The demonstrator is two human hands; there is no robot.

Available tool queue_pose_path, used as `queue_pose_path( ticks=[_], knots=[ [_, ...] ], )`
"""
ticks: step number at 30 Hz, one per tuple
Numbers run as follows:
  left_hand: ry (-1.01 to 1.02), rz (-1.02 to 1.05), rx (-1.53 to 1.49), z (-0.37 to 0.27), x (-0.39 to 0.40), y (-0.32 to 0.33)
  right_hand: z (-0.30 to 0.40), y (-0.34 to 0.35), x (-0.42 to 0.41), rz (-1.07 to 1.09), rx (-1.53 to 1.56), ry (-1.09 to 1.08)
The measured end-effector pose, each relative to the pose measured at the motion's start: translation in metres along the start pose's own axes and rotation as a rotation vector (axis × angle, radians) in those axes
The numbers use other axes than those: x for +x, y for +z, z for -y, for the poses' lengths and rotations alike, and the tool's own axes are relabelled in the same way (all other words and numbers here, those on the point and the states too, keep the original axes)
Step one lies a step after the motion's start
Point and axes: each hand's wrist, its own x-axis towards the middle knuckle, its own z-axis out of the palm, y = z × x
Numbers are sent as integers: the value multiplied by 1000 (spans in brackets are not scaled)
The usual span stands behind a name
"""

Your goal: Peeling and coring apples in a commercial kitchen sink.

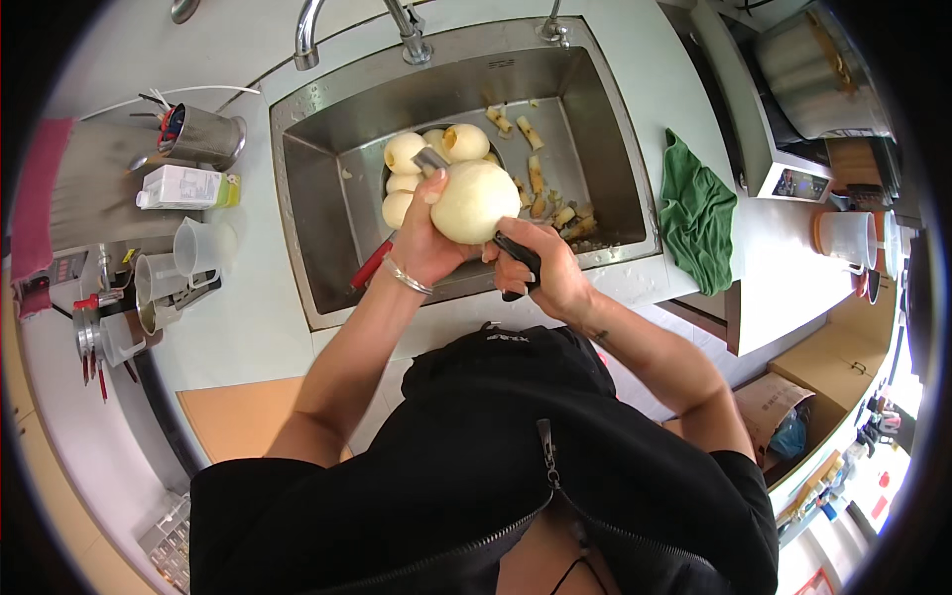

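Note:
My left hand [428,238] cups a large, pale, peeled round fruit [476,201] from below and the left, over the sink. In my right hand [550,268] is the black handle [520,256] of a tool, pressed against the fruit's lower right side. A metal end [429,160] sticks out at the fruit's upper left, roughly in line with that handle; the part between is hidden. Behind the held fruit, several more peeled fruits [467,141] sit together in a round metal container, some with a hole in them. A red-handled tool [372,264] lies partly behind my left wrist.
The steel sink [312,223] holds several cut-out cores [530,134] and scraps. A faucet [306,44] overhangs its back edge. A green cloth [695,212] lies at right. Plastic jugs [197,245], a carton [186,187] and a metal utensil holder [204,137] stand at left.

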Motion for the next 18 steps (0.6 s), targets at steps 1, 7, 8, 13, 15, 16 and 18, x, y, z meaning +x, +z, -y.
queue_pose_path(
  ticks=[1,7,8,13,15,16,18],
  knots=[
    [-7,-1,35,3,5,3,-4,0,2,4,-3,-4],
    [64,55,59,14,3,11,5,1,-6,-126,-305,-181],
    [98,26,34,18,3,13,4,-3,-6,-160,-390,-182],
    [140,-16,242,30,18,1,-2,4,2,-265,-418,-191],
    [115,12,155,24,26,4,-3,4,6,-287,-356,-244],
    [173,-82,146,23,26,19,-4,2,7,-270,-266,-230],
    [142,-75,151,24,30,16,-4,-1,5,-261,-174,-221]
  ],
)
